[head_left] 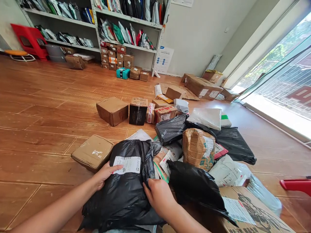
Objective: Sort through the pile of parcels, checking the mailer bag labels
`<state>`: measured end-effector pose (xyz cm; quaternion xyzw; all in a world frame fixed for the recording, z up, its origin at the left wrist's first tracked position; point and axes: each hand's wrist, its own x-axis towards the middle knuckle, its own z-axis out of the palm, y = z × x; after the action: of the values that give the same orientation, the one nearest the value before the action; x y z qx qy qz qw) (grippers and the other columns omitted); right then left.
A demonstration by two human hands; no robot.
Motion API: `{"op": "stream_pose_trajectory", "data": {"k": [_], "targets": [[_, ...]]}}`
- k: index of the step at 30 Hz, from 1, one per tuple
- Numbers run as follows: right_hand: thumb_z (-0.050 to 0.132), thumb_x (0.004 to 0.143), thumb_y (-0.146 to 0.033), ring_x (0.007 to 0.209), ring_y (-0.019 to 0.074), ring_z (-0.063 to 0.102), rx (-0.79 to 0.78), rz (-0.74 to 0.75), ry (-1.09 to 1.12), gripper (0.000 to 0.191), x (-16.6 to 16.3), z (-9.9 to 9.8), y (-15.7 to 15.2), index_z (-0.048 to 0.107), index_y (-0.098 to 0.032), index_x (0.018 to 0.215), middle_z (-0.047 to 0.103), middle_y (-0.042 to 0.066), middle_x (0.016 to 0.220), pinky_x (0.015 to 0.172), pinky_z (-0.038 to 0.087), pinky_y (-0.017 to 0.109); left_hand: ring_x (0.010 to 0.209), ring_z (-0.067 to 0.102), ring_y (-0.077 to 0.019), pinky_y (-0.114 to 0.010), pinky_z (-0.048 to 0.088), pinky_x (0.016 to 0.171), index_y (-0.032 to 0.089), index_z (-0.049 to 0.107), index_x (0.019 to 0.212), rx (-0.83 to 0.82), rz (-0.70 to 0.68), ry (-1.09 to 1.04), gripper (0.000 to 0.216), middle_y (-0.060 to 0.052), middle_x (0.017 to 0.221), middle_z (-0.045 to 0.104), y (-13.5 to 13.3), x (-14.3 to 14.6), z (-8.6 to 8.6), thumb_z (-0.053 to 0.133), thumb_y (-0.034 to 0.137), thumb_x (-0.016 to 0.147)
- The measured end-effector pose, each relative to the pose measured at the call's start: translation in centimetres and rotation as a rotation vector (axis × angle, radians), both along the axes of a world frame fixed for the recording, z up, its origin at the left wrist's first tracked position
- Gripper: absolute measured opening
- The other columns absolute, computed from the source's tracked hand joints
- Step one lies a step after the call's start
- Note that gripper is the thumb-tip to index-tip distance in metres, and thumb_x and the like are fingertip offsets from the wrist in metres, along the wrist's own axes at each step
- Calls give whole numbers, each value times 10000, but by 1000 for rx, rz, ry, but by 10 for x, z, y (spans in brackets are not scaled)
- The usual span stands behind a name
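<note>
Black bag (123, 197), long axis front-to-back

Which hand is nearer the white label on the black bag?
Left. The left hand grips the black bag by its left edge, thumb touching the white label. The right hand pinches the bag's right side, below right of the label, apart from it.
</note>
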<state>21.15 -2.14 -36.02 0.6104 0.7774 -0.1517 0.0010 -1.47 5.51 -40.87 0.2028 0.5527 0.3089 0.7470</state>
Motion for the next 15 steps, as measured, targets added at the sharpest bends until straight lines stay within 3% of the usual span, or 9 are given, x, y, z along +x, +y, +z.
{"op": "stream_pose_trajectory", "data": {"k": [2, 4, 8, 11, 15], "targets": [[455, 906, -266, 541, 144, 508, -40, 12, 63, 287, 0, 1, 0, 531, -188, 640, 647, 56, 641, 542, 232, 318, 773, 709, -240, -299, 561, 696, 166, 621, 989, 44, -35, 1, 798, -81, 875, 769, 5, -4, 8, 954, 404, 304], [462, 902, -313, 548, 138, 446, -93, -91, 167, 322, 7, 1, 5, 445, -194, 603, 583, 31, 603, 544, 234, 297, 825, 712, -244, -293, 566, 717, 164, 628, 1003, 32, -90, -9, 809, -85, 911, 769, 6, -7, 12, 955, 398, 301], [457, 900, -365, 564, 128, 360, -156, -289, 357, 330, 25, 11, 21, 381, -205, 621, 454, -13, 578, 553, 226, 277, 779, 711, -264, -333, 590, 672, 124, 656, 966, -152, -151, -38, 826, -113, 853, 769, -3, -2, 3, 951, 450, 267], [510, 865, -312, 523, 111, 284, -188, -240, 318, 334, 23, 19, 22, 338, -208, 598, 344, -46, 527, 536, 179, 283, 731, 710, -268, -354, 596, 700, 138, 637, 985, -195, -29, -105, 865, -94, 781, 766, -10, 6, -4, 951, 460, 246], [534, 840, -237, 510, 95, 293, -244, -190, 327, 319, 5, 16, 8, 332, -201, 596, 329, -57, 517, 512, 166, 278, 718, 705, -241, -331, 579, 701, 184, 579, 1051, -74, 24, -49, 901, -55, 809, 768, -6, 5, -4, 953, 432, 269]]}}
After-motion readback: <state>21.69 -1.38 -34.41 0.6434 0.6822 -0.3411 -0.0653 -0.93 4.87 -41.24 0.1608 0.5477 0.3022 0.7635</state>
